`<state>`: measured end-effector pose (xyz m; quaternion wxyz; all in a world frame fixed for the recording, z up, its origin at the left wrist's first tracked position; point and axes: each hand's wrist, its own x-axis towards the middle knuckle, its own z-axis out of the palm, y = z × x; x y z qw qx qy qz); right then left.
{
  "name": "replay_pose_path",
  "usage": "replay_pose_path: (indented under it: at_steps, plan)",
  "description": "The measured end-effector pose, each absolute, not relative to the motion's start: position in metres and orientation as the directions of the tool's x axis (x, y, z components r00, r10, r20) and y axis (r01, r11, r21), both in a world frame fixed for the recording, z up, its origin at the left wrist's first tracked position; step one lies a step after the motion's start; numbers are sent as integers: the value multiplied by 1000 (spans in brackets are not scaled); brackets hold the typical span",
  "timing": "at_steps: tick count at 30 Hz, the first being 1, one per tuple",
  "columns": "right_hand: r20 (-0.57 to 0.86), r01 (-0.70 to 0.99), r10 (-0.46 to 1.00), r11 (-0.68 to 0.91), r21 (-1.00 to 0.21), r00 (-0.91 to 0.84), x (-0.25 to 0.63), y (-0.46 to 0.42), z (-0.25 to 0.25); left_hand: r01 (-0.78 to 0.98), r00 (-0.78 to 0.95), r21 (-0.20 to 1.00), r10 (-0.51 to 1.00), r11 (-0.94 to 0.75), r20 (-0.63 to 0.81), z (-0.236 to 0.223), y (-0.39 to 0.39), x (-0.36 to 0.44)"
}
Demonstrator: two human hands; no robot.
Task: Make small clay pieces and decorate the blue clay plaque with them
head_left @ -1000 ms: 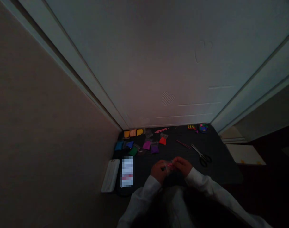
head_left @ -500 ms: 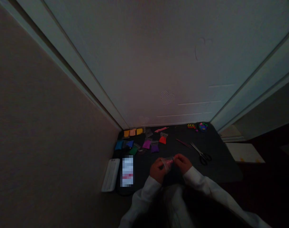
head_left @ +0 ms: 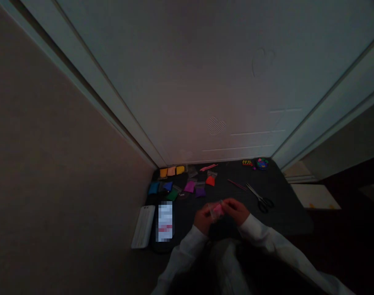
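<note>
So, at the near left lies a white rectangular case (head_left: 143,227), and just right of it a glowing phone (head_left: 164,221), its screen blurred out. Beyond them, small packets in teal (head_left: 154,188), blue (head_left: 167,187) and green (head_left: 172,194) sit on the dark table (head_left: 288,221), with a magenta packet (head_left: 190,187) and a purple packet (head_left: 200,191) further right.

Next comes the person's left hand (head_left: 202,219), fingers curled and gripping the left side of a small clear plastic bag with something pink inside (head_left: 217,211). That bag is at the near middle, between both hands. I'd judge it very light and limp, the film slippery and easily creased, the pink filling soft enough to dent; best pinched at the edges, clear of the filling. The right hand (head_left: 236,209) pinches its right edge; whether any fingertip reaches inside, I can't tell.

Beyond that hand lies a thin pink stick (head_left: 237,184), then black-handled metal scissors (head_left: 260,198), blades pointing far left.
</note>
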<state>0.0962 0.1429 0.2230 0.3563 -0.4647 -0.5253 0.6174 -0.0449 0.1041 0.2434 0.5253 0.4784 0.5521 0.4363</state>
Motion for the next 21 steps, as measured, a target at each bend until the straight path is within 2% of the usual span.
replay_pose_path:
  at_steps: [15,21]
  plan:
    - [-269,143,901,-233,-962,-340,92,147,232,214,-57,969,992,123,-113,237,106,-49]
    - [-260,141,929,-230,-963,-264,90,144,234,268,-139,957,988,106,-70,250,107,-45]
